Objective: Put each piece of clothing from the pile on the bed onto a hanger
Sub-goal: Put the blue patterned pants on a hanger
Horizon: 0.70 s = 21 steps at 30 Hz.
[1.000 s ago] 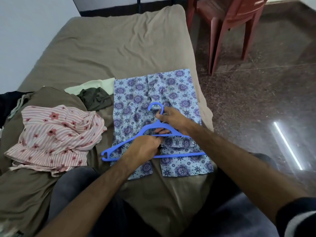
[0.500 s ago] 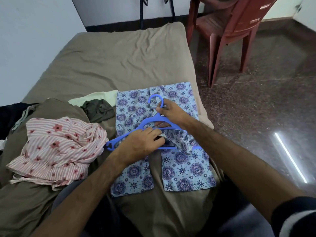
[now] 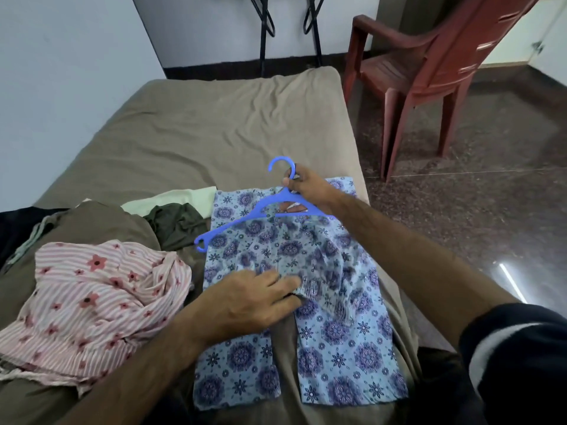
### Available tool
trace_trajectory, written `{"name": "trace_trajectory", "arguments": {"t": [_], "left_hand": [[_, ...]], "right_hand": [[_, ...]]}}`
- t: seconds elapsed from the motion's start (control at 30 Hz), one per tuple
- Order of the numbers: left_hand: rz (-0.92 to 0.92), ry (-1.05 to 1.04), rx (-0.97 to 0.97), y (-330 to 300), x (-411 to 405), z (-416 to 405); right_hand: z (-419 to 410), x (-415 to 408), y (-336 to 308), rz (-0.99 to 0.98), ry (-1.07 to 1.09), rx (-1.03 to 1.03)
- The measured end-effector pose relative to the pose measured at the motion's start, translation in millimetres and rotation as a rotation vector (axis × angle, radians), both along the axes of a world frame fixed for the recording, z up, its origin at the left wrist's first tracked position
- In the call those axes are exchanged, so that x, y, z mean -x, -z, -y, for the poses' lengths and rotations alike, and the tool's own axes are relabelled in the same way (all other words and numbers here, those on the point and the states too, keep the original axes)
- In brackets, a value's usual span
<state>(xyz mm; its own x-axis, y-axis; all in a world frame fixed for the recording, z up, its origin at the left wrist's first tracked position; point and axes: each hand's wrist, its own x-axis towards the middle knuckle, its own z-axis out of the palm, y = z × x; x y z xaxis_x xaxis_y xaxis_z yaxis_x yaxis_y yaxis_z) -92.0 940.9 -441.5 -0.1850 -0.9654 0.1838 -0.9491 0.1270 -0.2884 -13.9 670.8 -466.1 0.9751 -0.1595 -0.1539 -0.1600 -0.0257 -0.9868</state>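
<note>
Blue floral-print trousers (image 3: 334,360) lie on the bed's right side, their waist end drawn through a blue plastic hanger (image 3: 264,207) and folded back toward me. My right hand (image 3: 306,187) grips the hanger at the neck just below its hook. My left hand (image 3: 254,297) pinches the gathered waistband of the trousers. To the left sits the pile: a pink striped flowered garment (image 3: 92,299), a dark green piece (image 3: 178,222) and a pale green piece (image 3: 181,197).
The olive-brown bed sheet (image 3: 214,127) stretches away ahead. A red plastic chair (image 3: 429,72) stands on the dark stone floor (image 3: 491,185) to the right of the bed. Black metal legs (image 3: 264,32) rise by the far wall.
My right hand has lifted the hanger away from me. My left hand has pulled the trouser waistband through it toward me, and it now lies folded over the bar.
</note>
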Motion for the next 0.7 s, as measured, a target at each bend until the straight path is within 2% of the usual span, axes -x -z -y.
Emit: {"name": "trace_trajectory", "arguments": {"t": [0.07, 0.2, 0.23, 0.3, 0.33, 0.37, 0.43, 0.47, 0.53, 0.63, 0.7], "left_hand": [[-0.052, 0.046, -0.016, 8.4, 2.3, -2.8], [-0.105, 0.057, -0.245, 36.9, -4.4, -4.8], [-0.165, 0.046, -0.280, 40.7, -10.2, -3.2], [-0.421, -0.054, -0.306, 44.9, -27.4, 1.7], [-0.539, -0.124, -0.238, 47.6, -39.4, 6.0], [-0.573, -0.186, -0.156, 52.0, -53.4, 11.1], [-0.441, -0.255, -0.068, 67.1, -82.9, 27.2], [-0.314, -0.250, -0.101, 75.7, -95.0, 37.7], [-0.185, -0.232, -0.225, 93.5, -109.7, 60.5], [-0.197, -0.185, -0.323, 117.4, -111.2, 78.9], [-0.225, -0.168, -0.280, 126.2, -112.0, 77.4]], "right_hand": [[10.5, -19.3, 2.4, 0.008, 0.018, 0.005], [26.1, -51.8, 4.5, -0.002, 0.013, 0.000], [27.9, -58.9, 5.8, -0.013, -0.002, -0.016], [28.9, -69.6, 9.2, -0.032, -0.027, -0.023], [29.0, -73.2, 12.5, -0.037, -0.031, -0.024], [29.3, -75.5, 16.0, -0.039, -0.035, -0.034], [31.3, -79.5, 25.5, -0.042, -0.043, -0.070], [32.2, -80.6, 29.8, -0.050, -0.047, -0.090], [36.0, -83.6, 38.1, -0.078, -0.047, -0.111], [44.1, -92.4, 43.8, -0.114, -0.071, -0.108], [48.2, -104.1, 42.6, -0.124, -0.088, -0.056]]}}
